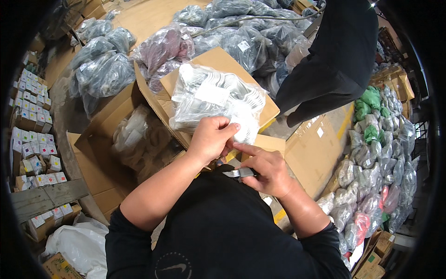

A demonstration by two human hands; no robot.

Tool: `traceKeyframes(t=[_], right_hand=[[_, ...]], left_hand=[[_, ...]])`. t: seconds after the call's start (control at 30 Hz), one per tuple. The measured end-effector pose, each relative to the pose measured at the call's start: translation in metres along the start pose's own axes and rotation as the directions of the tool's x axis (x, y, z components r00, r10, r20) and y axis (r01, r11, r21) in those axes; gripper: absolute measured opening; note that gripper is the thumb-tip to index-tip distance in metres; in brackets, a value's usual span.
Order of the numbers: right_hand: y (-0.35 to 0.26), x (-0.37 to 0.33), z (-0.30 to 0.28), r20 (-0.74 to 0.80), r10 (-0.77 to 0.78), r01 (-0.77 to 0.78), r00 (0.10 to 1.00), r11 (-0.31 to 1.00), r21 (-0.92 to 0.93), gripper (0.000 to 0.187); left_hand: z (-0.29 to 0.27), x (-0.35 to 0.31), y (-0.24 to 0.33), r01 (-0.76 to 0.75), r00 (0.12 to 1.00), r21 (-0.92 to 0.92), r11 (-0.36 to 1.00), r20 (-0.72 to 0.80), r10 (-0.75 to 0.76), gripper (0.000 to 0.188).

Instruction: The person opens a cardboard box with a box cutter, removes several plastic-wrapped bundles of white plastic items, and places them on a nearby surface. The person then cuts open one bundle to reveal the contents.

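A clear plastic bag (217, 100) full of stacked pale, curved pieces lies on top of a cardboard carton in front of me. A white label (212, 94) shows on it. My left hand (210, 140) is closed, pinching the near edge of the bag between thumb and fingers. Held low in the curled fingers of my right hand (269, 171) is a box cutter (240, 172), its metal end toward the left. The right index finger reaches to the bag's edge, close to the left fingertips. Exactly what the fingertips pinch is partly hidden.
At left an open carton (104, 162) holds another plastic-wrapped bundle (134, 132). Filled bags (246, 42) pile up at the back, and more bags (371, 162) at right. A person in dark trousers (325, 69) stands at far right. Flattened cardboard (311, 153) lies on the floor.
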State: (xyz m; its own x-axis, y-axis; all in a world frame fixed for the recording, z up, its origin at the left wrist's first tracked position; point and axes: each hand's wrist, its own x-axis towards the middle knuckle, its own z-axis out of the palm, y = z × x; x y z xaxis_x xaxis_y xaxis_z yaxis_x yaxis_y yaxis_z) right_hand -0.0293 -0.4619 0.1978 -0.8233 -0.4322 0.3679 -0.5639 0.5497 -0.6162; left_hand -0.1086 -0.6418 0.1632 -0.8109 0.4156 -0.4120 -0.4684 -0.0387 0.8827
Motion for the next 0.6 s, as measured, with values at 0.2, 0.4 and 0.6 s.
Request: traceKeyframes(t=[0.2,0.4,0.6], right_hand=[[0.008,0.013,-0.006,-0.286,0.298,-0.242,0.911,0.946,0.215,0.011],[0.003,0.034,-0.009,0.048,0.74,-0.519,0.671,0.423,0.743,0.028],[-0.009,0.073,-0.014,0.157,0.667,-0.394,0.728,0.22,0.892,0.029]], left_hand=[[-0.029,-0.024,0.01,0.075,0.983,-0.288,0.955,0.185,-0.022,0.017],[-0.058,-0.035,0.04,-0.073,0.945,-0.352,0.933,0.276,0.178,0.013],[-0.069,-0.041,0.085,-0.33,0.893,-0.213,0.919,0.246,0.378,0.017]])
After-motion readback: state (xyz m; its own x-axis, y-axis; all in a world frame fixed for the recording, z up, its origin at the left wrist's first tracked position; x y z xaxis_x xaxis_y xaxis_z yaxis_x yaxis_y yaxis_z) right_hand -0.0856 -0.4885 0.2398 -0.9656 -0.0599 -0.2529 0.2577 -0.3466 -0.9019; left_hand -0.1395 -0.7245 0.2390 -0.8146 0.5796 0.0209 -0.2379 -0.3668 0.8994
